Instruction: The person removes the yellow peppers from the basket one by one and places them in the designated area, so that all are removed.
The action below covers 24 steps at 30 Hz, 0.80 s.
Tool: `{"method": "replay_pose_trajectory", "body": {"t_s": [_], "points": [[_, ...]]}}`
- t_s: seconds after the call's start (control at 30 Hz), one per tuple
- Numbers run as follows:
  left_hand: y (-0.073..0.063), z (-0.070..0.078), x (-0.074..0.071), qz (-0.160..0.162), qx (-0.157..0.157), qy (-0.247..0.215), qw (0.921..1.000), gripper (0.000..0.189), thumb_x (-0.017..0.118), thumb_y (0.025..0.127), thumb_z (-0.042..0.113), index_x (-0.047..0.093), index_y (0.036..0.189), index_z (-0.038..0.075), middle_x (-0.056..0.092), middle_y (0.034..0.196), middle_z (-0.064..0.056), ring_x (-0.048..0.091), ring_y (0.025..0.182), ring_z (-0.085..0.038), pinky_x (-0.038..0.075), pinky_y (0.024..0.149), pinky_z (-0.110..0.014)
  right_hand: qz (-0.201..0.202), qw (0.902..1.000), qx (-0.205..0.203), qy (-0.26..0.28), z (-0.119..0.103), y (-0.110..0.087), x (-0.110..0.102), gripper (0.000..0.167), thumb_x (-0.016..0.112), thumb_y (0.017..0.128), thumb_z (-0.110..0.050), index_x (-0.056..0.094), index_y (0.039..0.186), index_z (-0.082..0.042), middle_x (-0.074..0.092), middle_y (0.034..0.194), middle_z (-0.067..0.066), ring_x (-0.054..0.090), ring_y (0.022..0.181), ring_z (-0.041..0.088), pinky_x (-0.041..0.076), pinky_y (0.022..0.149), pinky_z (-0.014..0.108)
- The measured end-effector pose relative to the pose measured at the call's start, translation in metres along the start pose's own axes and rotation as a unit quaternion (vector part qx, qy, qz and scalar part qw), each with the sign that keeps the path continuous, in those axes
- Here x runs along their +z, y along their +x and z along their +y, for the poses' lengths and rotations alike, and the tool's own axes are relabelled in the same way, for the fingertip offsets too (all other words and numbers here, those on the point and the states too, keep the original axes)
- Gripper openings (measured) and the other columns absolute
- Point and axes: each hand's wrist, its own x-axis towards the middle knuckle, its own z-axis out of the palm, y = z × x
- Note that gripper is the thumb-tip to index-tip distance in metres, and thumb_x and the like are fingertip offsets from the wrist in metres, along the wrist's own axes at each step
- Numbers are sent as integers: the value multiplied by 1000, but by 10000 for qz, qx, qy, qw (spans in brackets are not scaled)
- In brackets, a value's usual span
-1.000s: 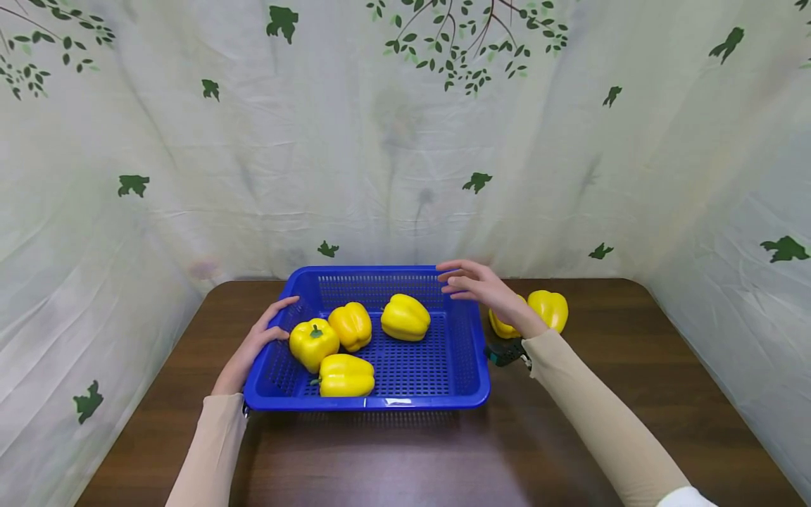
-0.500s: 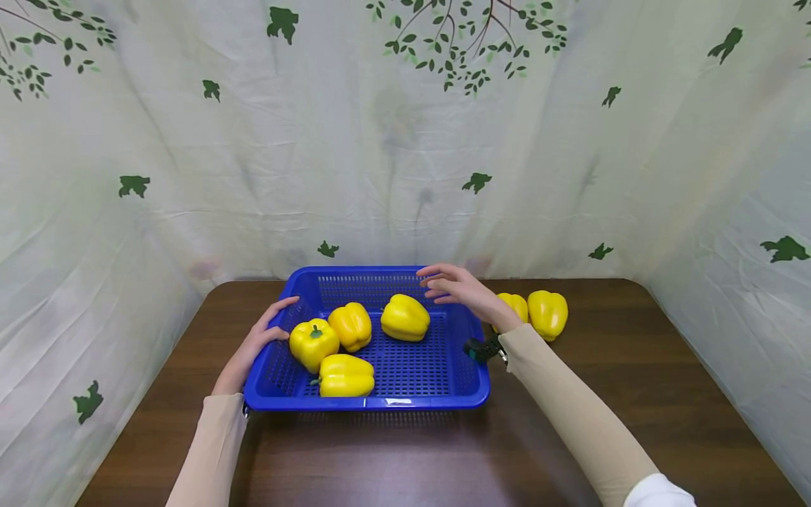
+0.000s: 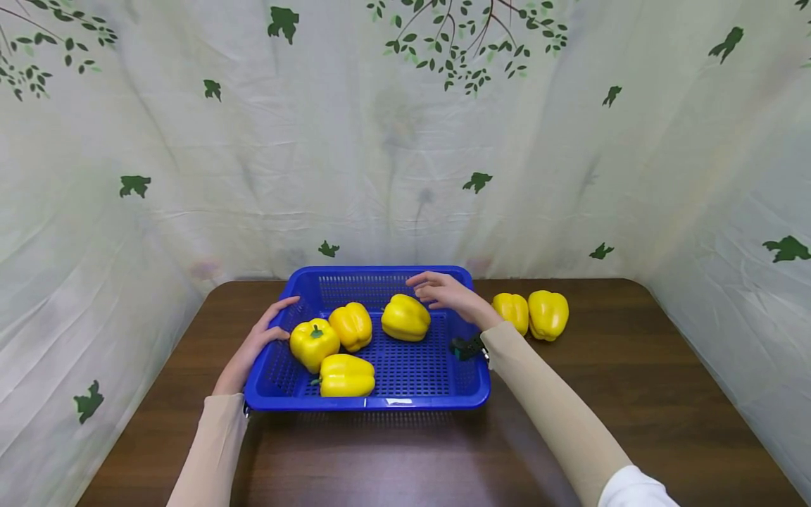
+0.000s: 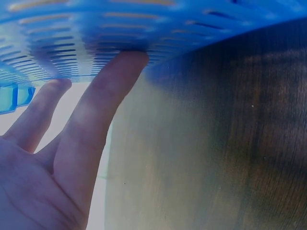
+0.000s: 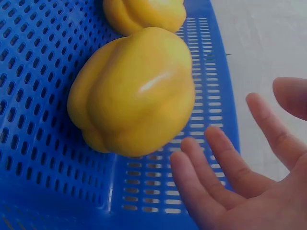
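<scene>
A blue plastic basket (image 3: 412, 403) holds several yellow bell peppers, including one with its stem upward (image 3: 314, 343) at the left and one lying on its side (image 3: 346, 376) near the front. My left hand (image 3: 253, 345) grips the basket's left side, thumb and a finger over the rim; the left wrist view shows other fingers (image 4: 103, 105) against the slotted outer wall. Over the right part of the basket hovers my right hand (image 3: 453, 296), fingers spread and holding nothing. Just beside it lies another bell pepper (image 5: 134, 91), apart from the fingertips in the right wrist view.
Two more yellow bell peppers, one nearer (image 3: 512, 311) and one farther right (image 3: 548, 315), lie on the brown wooden table (image 3: 633, 394) right of the basket. Behind the table hangs a pale curtain (image 3: 393, 176) with leaf prints.
My right hand has moved left from the basket's right rim to near the pepper inside. The left hand, basket and peppers have stayed in place.
</scene>
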Motion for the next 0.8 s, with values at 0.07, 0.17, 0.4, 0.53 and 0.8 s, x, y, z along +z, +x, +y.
{"method": "replay_pose_trajectory", "body": {"t_s": [0.07,0.17,0.4,0.53,0.8], "points": [[0,1,0,5,-66,-21,10000,62,42,90,-2,32,148,15,18,152,-26,34,127,-34,41,89,-18,33,9999,123,-116,2,1,2,39,47,99,-13,49,135,0,45,141,17,42,127,36,32,102,53],[-1,1,1,1,-82,-62,9999,62,42,90,-2,32,148,16,17,152,-26,34,127,-34,42,89,-19,56,9992,276,-280,4,3,4,38,46,99,-15,51,134,-1,46,140,14,44,125,32,33,101,53],[0,0,0,11,-44,-40,10000,61,41,90,-2,32,148,13,19,150,-27,41,121,-20,42,89,-19,-41,9967,509,-632,5,1,9,36,48,98,-17,56,132,-7,46,140,12,47,120,32,35,99,55],[1,-1,-1,-20,36,-87,10000,60,41,90,-2,31,148,11,18,150,-28,42,120,-17,42,89,-19,-103,9960,551,-700,6,1,10,39,50,95,-15,55,134,-10,44,142,12,50,113,33,36,97,55],[-1,1,-1,-28,42,-92,9999,59,40,91,-2,32,148,13,17,150,-29,41,121,-20,43,89,-20,-17,9947,885,-532,10,5,18,45,54,92,-9,52,136,-15,35,149,11,39,127,37,34,96,62]]}}
